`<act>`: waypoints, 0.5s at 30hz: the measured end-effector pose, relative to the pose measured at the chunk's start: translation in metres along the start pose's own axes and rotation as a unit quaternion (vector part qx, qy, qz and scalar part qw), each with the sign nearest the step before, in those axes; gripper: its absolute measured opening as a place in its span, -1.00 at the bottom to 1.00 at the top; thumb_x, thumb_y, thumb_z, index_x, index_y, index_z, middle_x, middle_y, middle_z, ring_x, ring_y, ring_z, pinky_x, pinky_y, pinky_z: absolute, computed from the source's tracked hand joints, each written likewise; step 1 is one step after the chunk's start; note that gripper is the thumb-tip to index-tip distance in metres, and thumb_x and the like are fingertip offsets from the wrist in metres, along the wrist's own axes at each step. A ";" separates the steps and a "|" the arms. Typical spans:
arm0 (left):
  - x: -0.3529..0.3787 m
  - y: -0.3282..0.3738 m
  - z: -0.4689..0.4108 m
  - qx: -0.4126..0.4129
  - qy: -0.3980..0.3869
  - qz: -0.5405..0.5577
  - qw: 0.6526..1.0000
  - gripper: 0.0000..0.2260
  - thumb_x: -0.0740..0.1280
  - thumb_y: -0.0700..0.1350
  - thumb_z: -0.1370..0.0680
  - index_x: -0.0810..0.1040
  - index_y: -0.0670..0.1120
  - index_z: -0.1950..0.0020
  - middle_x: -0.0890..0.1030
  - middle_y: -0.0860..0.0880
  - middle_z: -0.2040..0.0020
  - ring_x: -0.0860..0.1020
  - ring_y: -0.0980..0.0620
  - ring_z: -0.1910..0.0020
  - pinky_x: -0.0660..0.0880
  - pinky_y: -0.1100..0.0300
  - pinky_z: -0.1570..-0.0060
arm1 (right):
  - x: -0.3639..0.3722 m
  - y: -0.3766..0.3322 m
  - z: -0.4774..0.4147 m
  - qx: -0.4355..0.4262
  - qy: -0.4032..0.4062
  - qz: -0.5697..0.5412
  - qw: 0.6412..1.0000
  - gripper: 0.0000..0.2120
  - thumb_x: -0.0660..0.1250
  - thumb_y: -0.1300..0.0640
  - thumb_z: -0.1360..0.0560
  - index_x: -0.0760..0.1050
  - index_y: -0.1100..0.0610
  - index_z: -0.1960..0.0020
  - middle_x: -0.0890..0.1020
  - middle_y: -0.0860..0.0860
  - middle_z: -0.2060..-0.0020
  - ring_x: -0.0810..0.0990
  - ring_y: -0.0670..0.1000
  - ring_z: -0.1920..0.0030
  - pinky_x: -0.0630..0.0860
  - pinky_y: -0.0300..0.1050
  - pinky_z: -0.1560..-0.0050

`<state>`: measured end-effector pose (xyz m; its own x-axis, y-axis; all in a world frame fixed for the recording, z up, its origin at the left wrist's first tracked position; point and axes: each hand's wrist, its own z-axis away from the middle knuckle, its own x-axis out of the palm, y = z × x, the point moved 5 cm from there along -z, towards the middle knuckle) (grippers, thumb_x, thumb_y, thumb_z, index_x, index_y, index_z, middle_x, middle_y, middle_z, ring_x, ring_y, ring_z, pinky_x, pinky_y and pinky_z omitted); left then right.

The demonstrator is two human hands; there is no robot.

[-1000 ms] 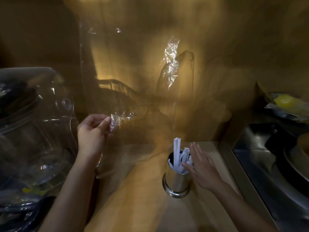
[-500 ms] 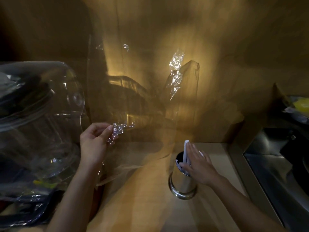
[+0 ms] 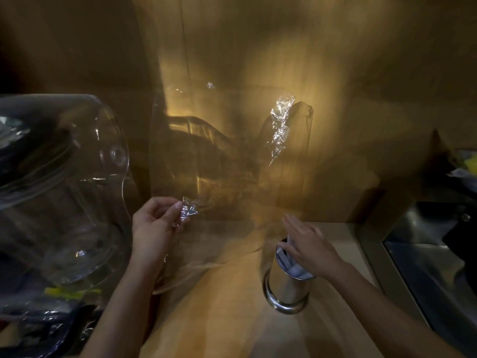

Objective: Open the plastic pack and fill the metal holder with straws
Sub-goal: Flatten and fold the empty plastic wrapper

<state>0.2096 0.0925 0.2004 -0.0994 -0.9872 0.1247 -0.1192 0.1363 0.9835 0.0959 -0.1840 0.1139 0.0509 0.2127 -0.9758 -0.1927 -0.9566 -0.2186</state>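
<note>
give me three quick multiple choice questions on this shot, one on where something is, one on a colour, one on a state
1. Where does the metal holder stand?
A. on the wooden counter
B. in the sink
C. inside the clear jar

2. What colour are the straws in the holder?
A. red
B. white
C. black

3. What is the left hand doing?
A. resting flat on the counter
B. gripping the holder
C. pinching crinkled clear plastic

Answers:
1 A, its base ring sits on the wood.
2 B, white wrapped ends show under the right hand.
3 C, thumb and fingers close on the film.
</note>
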 end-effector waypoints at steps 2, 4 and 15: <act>0.002 -0.002 -0.002 -0.004 -0.005 0.002 1.000 -0.83 0.33 -0.32 -0.49 0.54 -0.10 0.25 0.60 0.11 0.52 0.51 0.25 0.56 0.41 0.44 0.56 | 0.010 0.000 0.003 0.013 -0.040 -0.022 0.999 -0.55 0.08 -0.14 -0.55 0.17 -0.03 -0.39 0.28 -0.04 -0.45 0.23 0.02 -0.44 0.16 -0.04 -0.33; 0.004 -0.004 -0.004 -0.005 -0.012 0.000 1.000 -0.83 0.32 -0.31 -0.49 0.54 -0.09 0.24 0.59 0.10 0.52 0.51 0.25 0.55 0.41 0.44 0.55 | 0.019 0.003 0.010 0.021 -0.077 -0.025 0.996 -0.49 0.06 -0.16 -0.54 0.12 0.00 -0.43 0.22 -0.08 -0.47 0.15 -0.01 -0.47 0.15 -0.03 -0.35; 0.011 -0.003 -0.008 -0.002 -0.023 0.000 1.000 -0.86 0.35 -0.30 -0.48 0.56 -0.09 0.23 0.58 0.09 0.53 0.46 0.21 0.55 0.39 0.40 0.55 | 0.016 0.007 0.010 0.029 -0.077 -0.059 0.995 -0.39 0.14 -0.15 -0.53 0.03 0.04 -0.48 0.18 0.01 -0.50 0.12 -0.02 -0.48 0.15 -0.03 -0.37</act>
<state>0.2171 0.0800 0.2001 -0.1453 -0.9823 0.1180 -0.1157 0.1353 0.9840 0.0859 -0.1858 0.0968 -0.0735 0.3555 -0.9318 -0.2506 -0.9109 -0.3277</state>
